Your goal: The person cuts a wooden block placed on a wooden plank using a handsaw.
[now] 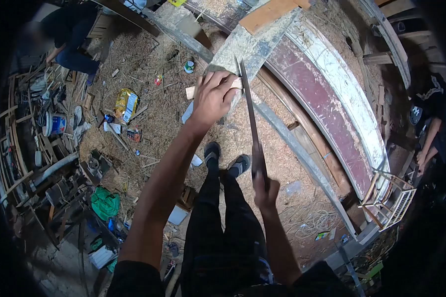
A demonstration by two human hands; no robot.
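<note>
My left hand (214,98) presses down on a short pale wood strip (236,83), whose other end sticks out to the left of the fingers. The strip lies across the edge of a dusty board (252,47). In my right hand (266,192) is the dark handle of a long saw (251,116), its blade pointing away from me. Near its tip, the blade meets the right end of the strip, just beside my left fingers. A flat orange-brown board (267,16) rests on the dusty board farther off.
Maroon and white curved panels (317,94) stand right of the saw. A small wooden frame (389,200) is at the lower right. One person (74,44) bends at the upper left; another person (433,123) is at the right. Wood shavings, a yellow bag (126,105) and scraps cover the floor.
</note>
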